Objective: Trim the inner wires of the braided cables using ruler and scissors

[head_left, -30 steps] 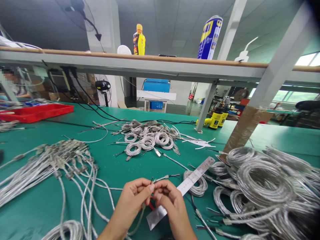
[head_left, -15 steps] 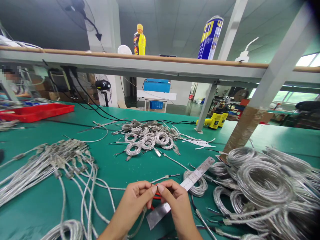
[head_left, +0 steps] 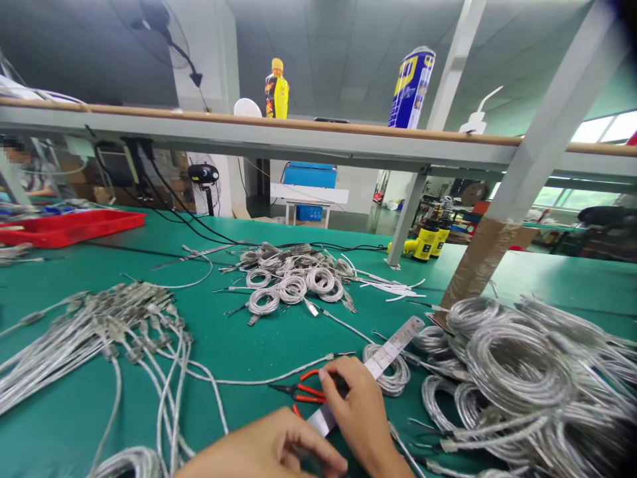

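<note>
My right hand [head_left: 355,405] has its thumb and fingers closed together above a steel ruler [head_left: 395,346]; whatever is between them is hidden. Just left of its thumb lies a red-handled cutting tool [head_left: 309,392] with dark pointed jaws. I cannot tell whether the hand touches its handles. My left hand [head_left: 276,445] is low in front, fingers bent and partly smeared by motion, with their tips cut off from clear sight. Beyond both hands a clear-jacketed cable [head_left: 259,382] runs across the green mat. A coiled cable [head_left: 393,372] lies partly under the ruler.
Coiled cables [head_left: 517,365] are heaped at right, and cables with connectors [head_left: 134,312] spread at left. Smaller coils [head_left: 293,285] lie mid-table near white strips [head_left: 395,290]. A red tray [head_left: 74,229] stands far left. A shelf post [head_left: 478,255] rises at right.
My hands have parted: the left moved down toward the front, the right stayed near the ruler. The red-handled tool shows more now. The view tilted slightly upward.
</note>
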